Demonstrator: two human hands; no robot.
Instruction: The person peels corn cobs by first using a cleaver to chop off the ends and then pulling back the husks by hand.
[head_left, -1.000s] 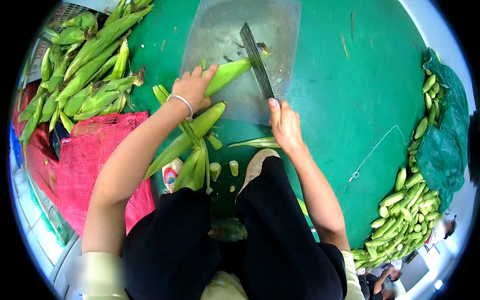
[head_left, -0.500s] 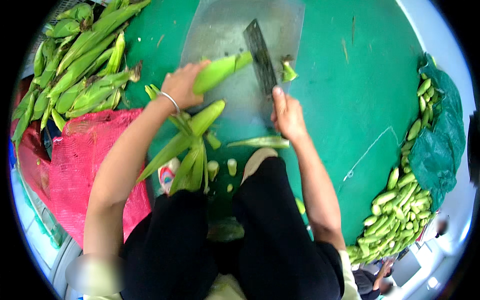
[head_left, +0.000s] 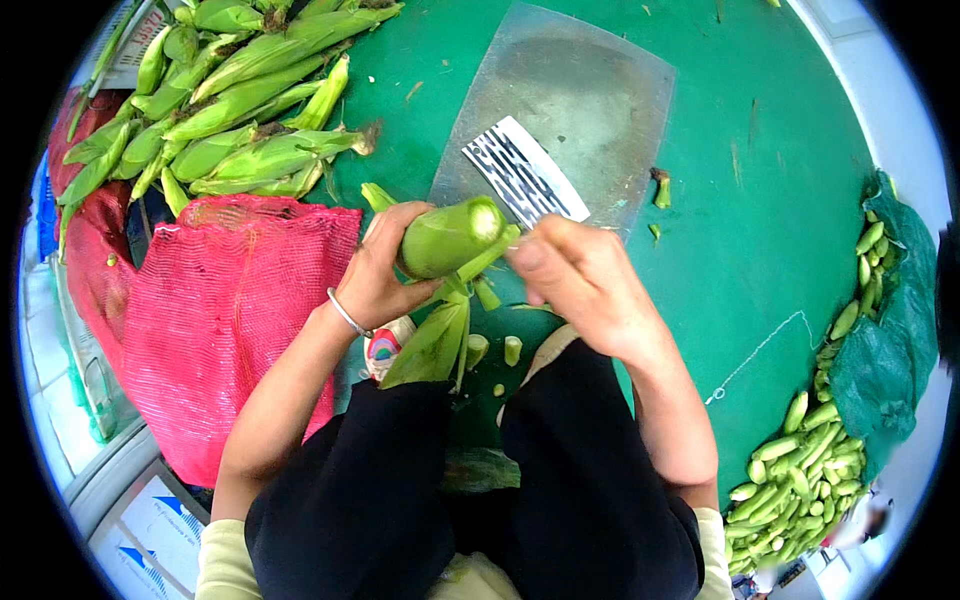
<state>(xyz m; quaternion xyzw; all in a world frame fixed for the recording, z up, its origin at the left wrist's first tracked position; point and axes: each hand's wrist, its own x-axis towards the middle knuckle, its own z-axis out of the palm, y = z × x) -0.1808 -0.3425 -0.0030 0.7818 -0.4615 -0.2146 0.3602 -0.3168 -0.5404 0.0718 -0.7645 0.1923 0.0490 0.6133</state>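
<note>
My left hand (head_left: 378, 272) grips a green corn cob (head_left: 450, 236) still in its husk, lifted toward me with the cut end facing up. My right hand (head_left: 585, 285) holds the handle of a cleaver (head_left: 522, 176) whose patterned blade points away over the board, while its thumb and fingers pinch a husk leaf at the cob's end. A clear cutting board (head_left: 565, 110) lies on the green floor just beyond. Loose husk leaves (head_left: 432, 345) hang under the cob, and cut stub pieces (head_left: 512, 350) lie by my knees.
A heap of unhusked corn (head_left: 235, 100) lies at the upper left beside a red mesh sack (head_left: 230, 310). Trimmed cobs (head_left: 800, 480) are piled at the right on a dark green net bag (head_left: 885, 350). My legs in black trousers fill the lower middle.
The cob has left the board and come up toward me in my left hand. My right hand with the cleaver moved in to the cob's end and took hold of a husk leaf.
</note>
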